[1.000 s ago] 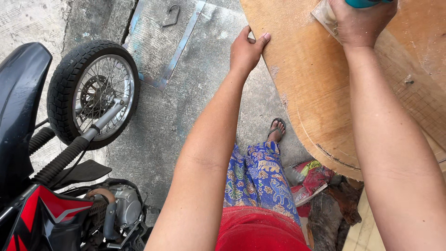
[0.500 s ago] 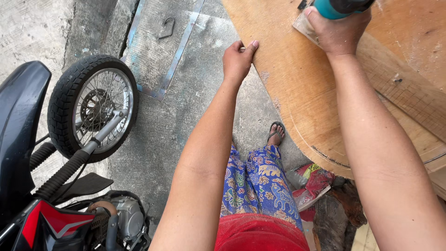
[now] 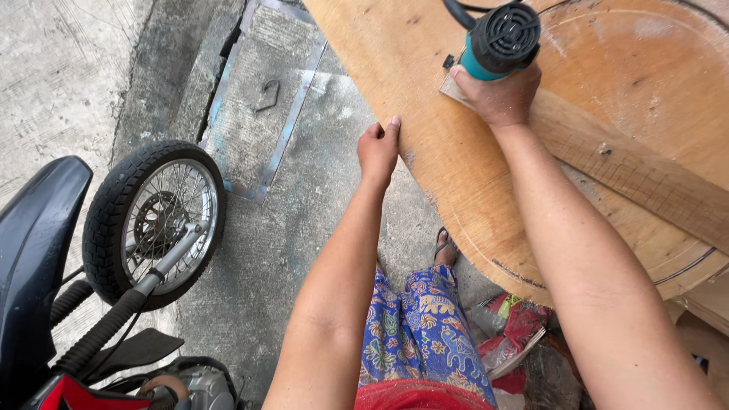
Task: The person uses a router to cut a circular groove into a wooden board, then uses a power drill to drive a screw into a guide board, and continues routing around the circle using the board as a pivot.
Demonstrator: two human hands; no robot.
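A large rounded plywood panel (image 3: 471,190) lies in front of me, tilted across the right side of the head view. My left hand (image 3: 378,150) grips its left edge, thumb on top and fingers curled under. My right hand (image 3: 497,97) holds a teal and black electric sander (image 3: 501,42) pressed flat on the panel's upper surface. A black cord runs off the sander at the top edge. A wooden batten (image 3: 638,178) is fixed across the panel to the right of the sander.
A parked motorcycle stands at the left, its front wheel (image 3: 156,224) close to my left arm. A metal ground hatch (image 3: 266,99) sits in the concrete. Bags and scraps (image 3: 516,334) lie under the panel by my sandalled foot (image 3: 445,247).
My view has tilted up, bringing the sander fully into sight. My left hand went from resting flat on the panel to gripping its edge. The right hand still holds the sander.
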